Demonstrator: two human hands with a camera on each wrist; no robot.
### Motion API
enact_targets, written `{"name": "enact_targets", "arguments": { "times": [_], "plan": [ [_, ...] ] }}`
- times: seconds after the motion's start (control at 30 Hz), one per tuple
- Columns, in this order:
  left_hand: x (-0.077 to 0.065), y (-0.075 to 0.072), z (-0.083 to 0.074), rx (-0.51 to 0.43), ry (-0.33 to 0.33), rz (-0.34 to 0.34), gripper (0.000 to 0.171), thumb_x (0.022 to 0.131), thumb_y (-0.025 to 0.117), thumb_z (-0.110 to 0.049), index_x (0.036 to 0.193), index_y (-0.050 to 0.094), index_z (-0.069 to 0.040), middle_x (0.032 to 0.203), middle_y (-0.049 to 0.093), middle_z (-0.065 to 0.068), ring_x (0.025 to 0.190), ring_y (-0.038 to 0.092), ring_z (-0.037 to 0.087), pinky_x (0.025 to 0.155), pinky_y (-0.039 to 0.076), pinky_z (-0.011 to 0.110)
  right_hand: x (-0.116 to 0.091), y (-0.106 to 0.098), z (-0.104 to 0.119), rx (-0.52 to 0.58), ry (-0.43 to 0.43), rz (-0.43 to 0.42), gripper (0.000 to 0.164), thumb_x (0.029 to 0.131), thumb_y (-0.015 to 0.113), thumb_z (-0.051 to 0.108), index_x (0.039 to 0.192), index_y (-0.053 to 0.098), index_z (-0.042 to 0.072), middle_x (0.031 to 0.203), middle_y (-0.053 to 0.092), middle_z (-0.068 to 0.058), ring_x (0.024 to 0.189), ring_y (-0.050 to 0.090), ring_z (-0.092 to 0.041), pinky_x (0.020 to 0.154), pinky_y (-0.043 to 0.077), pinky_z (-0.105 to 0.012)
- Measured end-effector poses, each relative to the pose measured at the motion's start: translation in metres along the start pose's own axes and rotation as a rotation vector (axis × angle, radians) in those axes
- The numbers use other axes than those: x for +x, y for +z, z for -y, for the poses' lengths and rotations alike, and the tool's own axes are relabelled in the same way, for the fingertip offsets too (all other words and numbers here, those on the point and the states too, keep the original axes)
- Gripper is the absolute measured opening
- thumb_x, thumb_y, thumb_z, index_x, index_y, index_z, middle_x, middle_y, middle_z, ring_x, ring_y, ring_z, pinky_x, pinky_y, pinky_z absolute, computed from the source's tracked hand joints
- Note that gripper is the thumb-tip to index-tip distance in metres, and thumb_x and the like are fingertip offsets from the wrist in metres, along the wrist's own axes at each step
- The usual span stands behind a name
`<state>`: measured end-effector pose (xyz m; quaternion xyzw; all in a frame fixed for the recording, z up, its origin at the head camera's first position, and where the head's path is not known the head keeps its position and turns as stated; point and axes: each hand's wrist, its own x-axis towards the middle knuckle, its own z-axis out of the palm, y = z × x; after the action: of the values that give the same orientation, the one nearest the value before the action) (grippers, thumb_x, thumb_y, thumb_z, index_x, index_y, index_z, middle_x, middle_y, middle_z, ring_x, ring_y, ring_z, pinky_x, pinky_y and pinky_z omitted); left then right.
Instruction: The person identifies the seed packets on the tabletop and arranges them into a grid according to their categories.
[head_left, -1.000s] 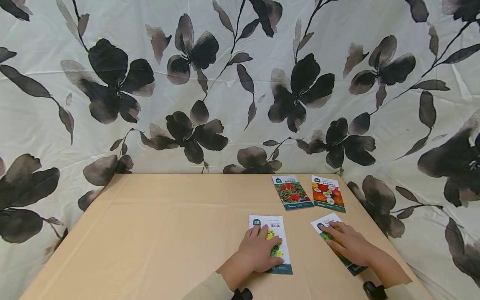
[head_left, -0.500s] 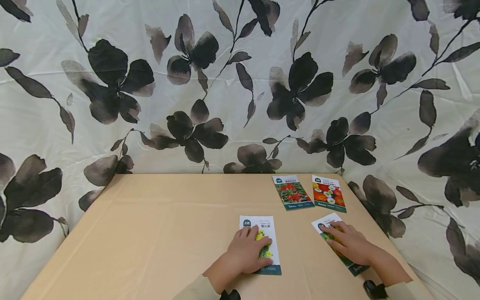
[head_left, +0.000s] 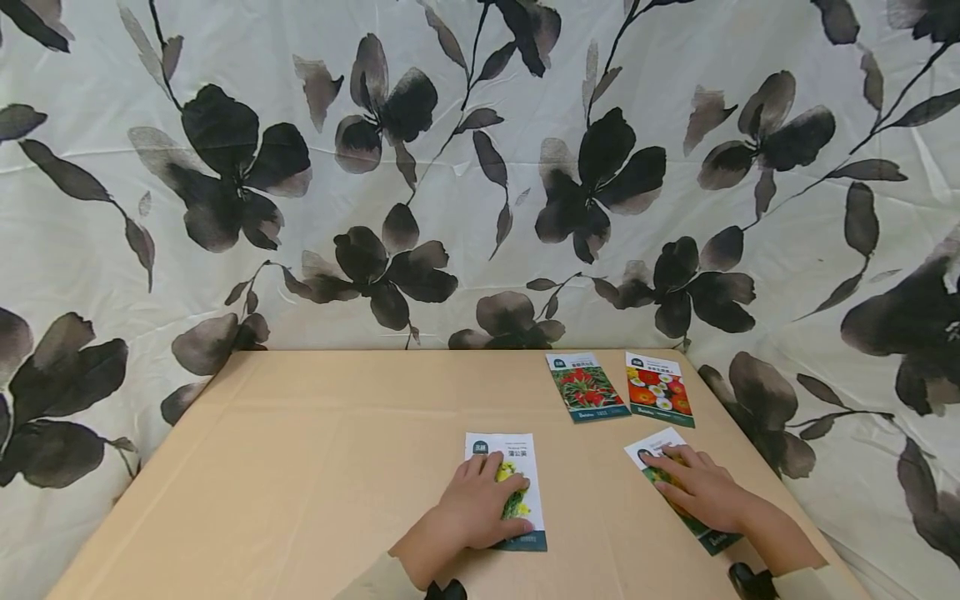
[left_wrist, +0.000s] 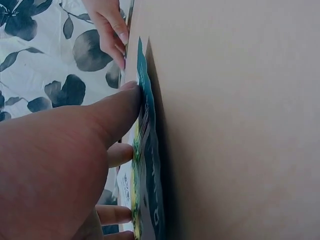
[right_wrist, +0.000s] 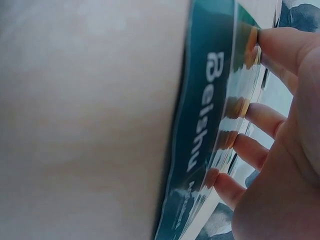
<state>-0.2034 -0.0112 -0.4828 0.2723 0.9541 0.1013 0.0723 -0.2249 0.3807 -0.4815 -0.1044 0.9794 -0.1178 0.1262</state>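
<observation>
Under my left hand (head_left: 480, 504) lies a white seed packet (head_left: 525, 454) with yellow flowers and a dark teal bottom band. The left wrist view shows the thumb and fingertips pressing on the face of this packet (left_wrist: 150, 165), spread rather than curled round it. My right hand (head_left: 705, 492) rests, fingers spread, on a second seed packet (head_left: 720, 540), which lies slanted on the table. In the right wrist view, the fingertips touch the glossy face of that packet (right_wrist: 202, 100) above its teal band with white lettering. Both hands hide part of the packet pictures.
Toward the back right of the tan table (head_left: 300, 467) lie two more packets, one with red flowers (head_left: 587, 387) and one with red, orange and white flowers (head_left: 660, 389). A white cloth with dark flowers (head_left: 465, 200) hangs behind the table.
My left hand has slid the white packet to the left across the table, away from the other packets. My right hand and its packet have stayed almost in place.
</observation>
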Motion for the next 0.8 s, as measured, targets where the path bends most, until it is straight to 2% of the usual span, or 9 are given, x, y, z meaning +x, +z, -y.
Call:
{"name": "enact_targets", "arguments": {
  "times": [0.53,0.8],
  "plan": [
    [-0.0028,0.0018,0.0026,0.028,-0.029,-0.066,0.056,0.089,0.065,-0.067,0.136,0.061,-0.038,0.148,0.048,0.012,0.132,0.043,0.034,0.115,0.033,0.055,0.0,-0.0005,0.002,0.003,0.01,0.004,0.058,0.098,0.06,0.054,0.15,0.052,0.03,0.154,0.039,-0.021,0.13,0.04,-0.043,0.096,0.04,-0.07],
    [-0.0083,-0.0037,0.0025,0.02,-0.033,-0.061,0.056,0.089,0.067,-0.064,0.137,0.061,-0.036,0.15,0.047,0.014,0.135,0.043,0.036,0.113,0.035,0.057,-0.0022,-0.0022,0.0061,0.002,0.016,0.0,0.058,0.098,0.06,0.052,0.15,0.053,0.029,0.153,0.04,-0.021,0.13,0.041,-0.043,0.096,0.041,-0.069]
  ]
}}
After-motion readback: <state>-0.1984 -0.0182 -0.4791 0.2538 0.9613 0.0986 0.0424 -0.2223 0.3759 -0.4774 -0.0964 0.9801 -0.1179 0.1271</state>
